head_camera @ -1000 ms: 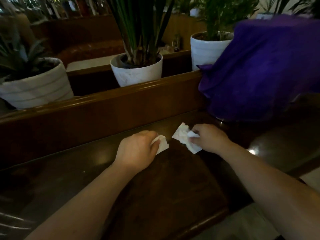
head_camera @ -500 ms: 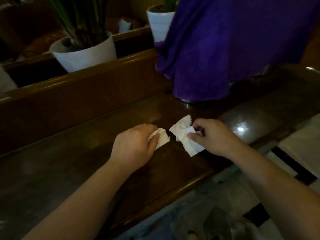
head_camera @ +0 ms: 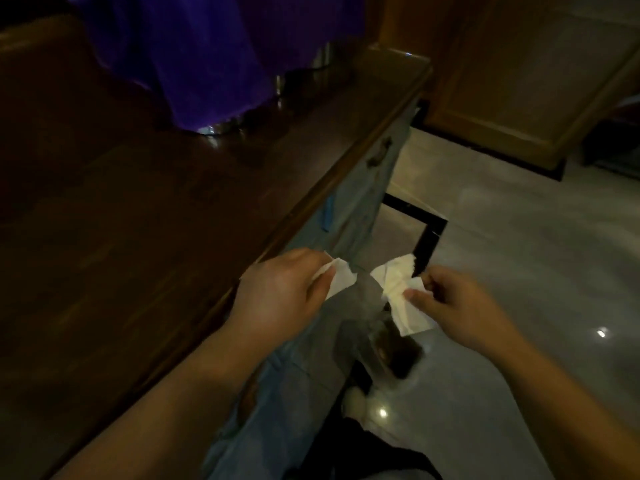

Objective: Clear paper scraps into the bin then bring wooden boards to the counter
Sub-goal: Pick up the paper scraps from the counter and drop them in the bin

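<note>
Both hands have come off the tabletop (head_camera: 145,216) since half a second ago: the scraps that were being gathered on the dark wood are now carried out past its front edge, over the person's leg and the floor (head_camera: 519,258). View has swung right and down; the potted plants are out of frame.

Left hand (head_camera: 280,296): fingers curled, thumb pressing a small white paper scrap (head_camera: 341,280) against them. Right hand (head_camera: 457,306): thumb and forefinger pinching a larger crumpled scrap (head_camera: 401,294), which fans out above and below the pinch. The two scraps are near each other, not touching.

Handling, judged: thin tissue-like paper, very light, limp, tears readily, not slippery. A pinch anywhere holds it; balling it in the fist would guard against a piece fluttering off on the way.

Surface: glossy dark wooden tabletop, no loose paper visible on the part in view. Purple cloth (head_camera: 214,53) draped over something at the back, metal glinting beneath its hem; what it covers cannot be told.

Room: dim. Pale polished floor tiles with lamp reflections, dark inlay lines, a light wooden panel (head_camera: 519,81) at upper right. No bin and no wooden boards in view, so the drop-off spot is unknown. First step under way; boards untouched.
</note>
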Demonstrator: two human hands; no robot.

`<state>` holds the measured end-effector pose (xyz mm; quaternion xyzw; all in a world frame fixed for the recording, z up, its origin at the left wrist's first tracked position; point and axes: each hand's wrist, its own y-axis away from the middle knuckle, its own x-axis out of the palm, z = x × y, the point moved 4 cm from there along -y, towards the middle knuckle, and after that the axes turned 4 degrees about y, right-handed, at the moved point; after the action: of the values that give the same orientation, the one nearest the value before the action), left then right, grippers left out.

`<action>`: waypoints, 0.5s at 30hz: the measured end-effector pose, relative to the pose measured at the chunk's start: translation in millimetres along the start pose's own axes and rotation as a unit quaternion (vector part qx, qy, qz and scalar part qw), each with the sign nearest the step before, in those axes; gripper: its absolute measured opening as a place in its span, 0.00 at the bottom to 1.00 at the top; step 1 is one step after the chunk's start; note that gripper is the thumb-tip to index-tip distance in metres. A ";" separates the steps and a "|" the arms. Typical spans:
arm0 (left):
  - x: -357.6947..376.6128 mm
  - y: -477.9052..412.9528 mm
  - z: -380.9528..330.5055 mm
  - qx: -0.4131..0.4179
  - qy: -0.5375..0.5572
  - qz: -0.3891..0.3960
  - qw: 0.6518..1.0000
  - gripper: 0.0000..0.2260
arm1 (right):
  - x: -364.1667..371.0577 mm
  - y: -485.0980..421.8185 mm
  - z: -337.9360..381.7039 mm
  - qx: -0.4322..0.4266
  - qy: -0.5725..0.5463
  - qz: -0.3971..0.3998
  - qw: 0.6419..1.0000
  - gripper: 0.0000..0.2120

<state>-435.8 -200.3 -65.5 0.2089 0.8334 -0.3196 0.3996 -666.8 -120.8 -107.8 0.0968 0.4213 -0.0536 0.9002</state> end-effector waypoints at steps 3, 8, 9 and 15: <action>27.7 -1.1 -20.8 0.012 0.003 0.038 0.999 0.08 | -1.1 24.9 -37.6 0.047 -0.009 -0.014 0.999 0.07; 79.3 -19.0 -43.4 0.013 0.009 0.081 0.997 0.11 | -5.6 40.3 -95.9 0.078 -0.038 -0.037 0.996 0.10; 91.2 -23.0 -47.1 0.011 0.014 0.090 0.996 0.11 | -6.0 40.9 -107.4 0.086 -0.043 -0.035 0.995 0.10; 176.9 -39.3 -60.0 -0.024 0.018 0.126 0.992 0.13 | -7.0 42.7 -198.9 0.153 -0.091 0.007 0.984 0.08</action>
<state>-596.5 -169.8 -164.0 0.3082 0.8148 -0.2433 0.4265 -812.4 -35.3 -221.4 0.2304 0.3241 -0.1200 0.9097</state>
